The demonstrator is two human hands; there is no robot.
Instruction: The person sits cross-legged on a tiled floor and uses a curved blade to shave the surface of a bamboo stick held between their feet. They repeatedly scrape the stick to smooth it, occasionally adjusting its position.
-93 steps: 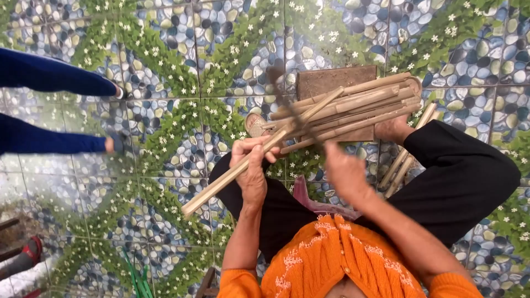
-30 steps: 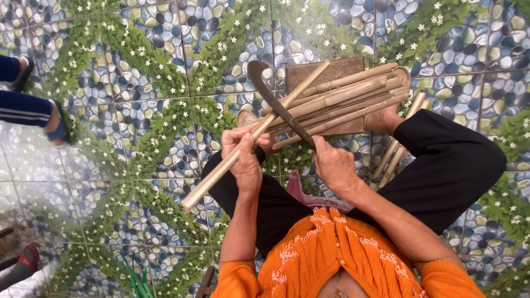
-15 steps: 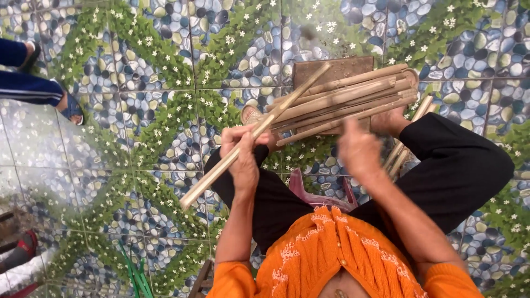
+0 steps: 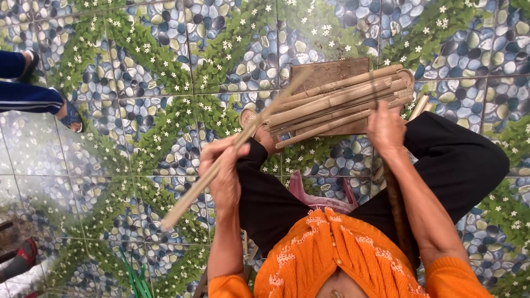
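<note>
My left hand (image 4: 223, 176) grips a long pale bamboo stick (image 4: 187, 201) that slants from lower left up toward a bundle of bamboo sticks (image 4: 342, 102). The bundle lies across a brown wooden block (image 4: 326, 72) on the pebble-pattern tiled floor. My right hand (image 4: 386, 129) hovers at the near edge of the bundle with its fingers curled. A dark, blurred knife (image 4: 396, 209) runs back from it along my forearm. My black-trousered knees frame the work, and my sandalled foot (image 4: 259, 129) rests beside the stick.
Another person's blue-trousered legs and sandalled foot (image 4: 69, 116) are at the left edge. A red shoe (image 4: 22, 256) sits at the lower left, and green strips (image 4: 135, 276) lie at the bottom. A pink object (image 4: 317, 198) shows between my legs. More sticks (image 4: 419, 105) lie by my right knee.
My right hand, which swung the knife over the stick a second ago, now sits further right at the bundle's edge. My left hand keeps its hold on the stick. The other person's feet shifted.
</note>
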